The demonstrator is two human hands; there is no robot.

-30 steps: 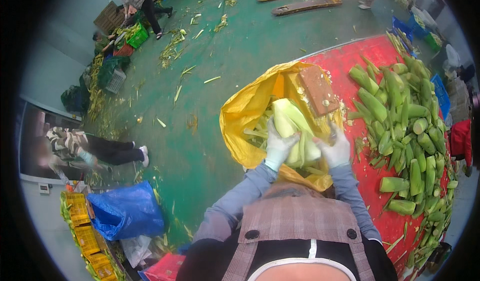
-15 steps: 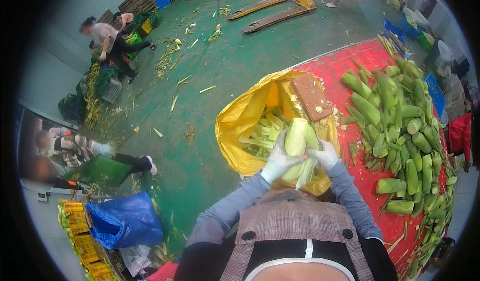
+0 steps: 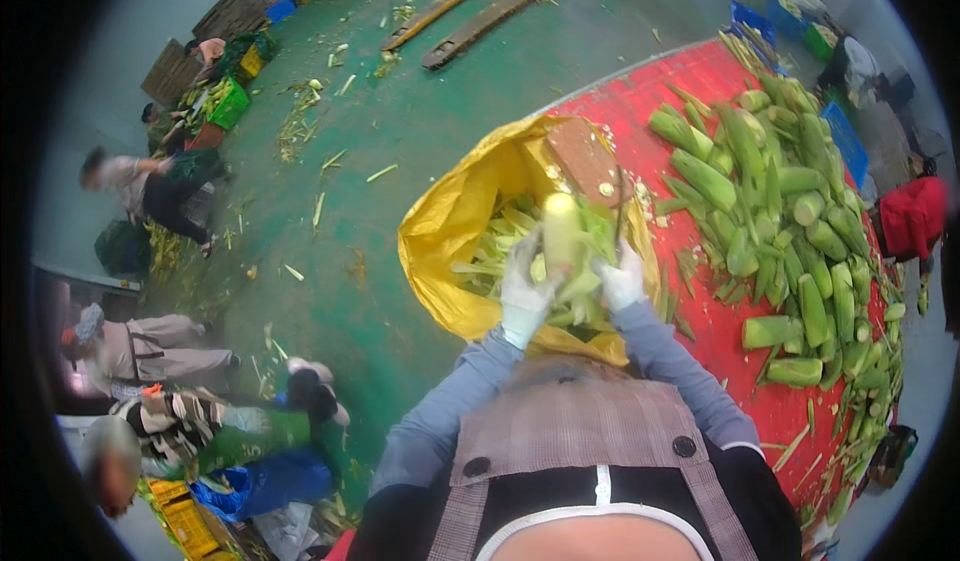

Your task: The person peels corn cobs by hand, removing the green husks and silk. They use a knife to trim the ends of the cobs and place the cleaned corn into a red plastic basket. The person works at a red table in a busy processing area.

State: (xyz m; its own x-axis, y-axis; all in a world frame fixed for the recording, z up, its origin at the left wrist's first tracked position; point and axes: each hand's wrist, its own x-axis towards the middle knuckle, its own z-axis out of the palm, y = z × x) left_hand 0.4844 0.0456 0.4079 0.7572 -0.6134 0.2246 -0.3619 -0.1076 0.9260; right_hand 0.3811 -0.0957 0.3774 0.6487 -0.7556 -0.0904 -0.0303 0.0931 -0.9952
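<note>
In my gloved left hand (image 3: 528, 286) is an ear of corn (image 3: 562, 233), held upright over a yellow sack with its pale yellow-green side showing. Loose green husk leaves (image 3: 580, 296) hang between the ear and my gloved right hand (image 3: 620, 279). That right hand is closed round a thin dark knife (image 3: 620, 206) pointing away from me; blur hides its handle. Stripped husks lie inside the open yellow sack (image 3: 425, 251). A reddish-brown block (image 3: 590, 161) with pale scraps on it sits at the sack's far right edge.
Right of the sack, unhusked corn ears (image 3: 800, 231) are heaped on a red surface (image 3: 670, 111). A yellow pallet jack (image 3: 470, 21) stands on the green floor (image 3: 350, 151), which has scattered husks. People move at the left; a blue bag (image 3: 270, 486) and yellow crates (image 3: 185, 521) are lower left.
The ear has turned more upright and stands apart from its outer leaves. My right hand has shifted slightly away from it, with the knife now showing. Workers at the left have moved.
</note>
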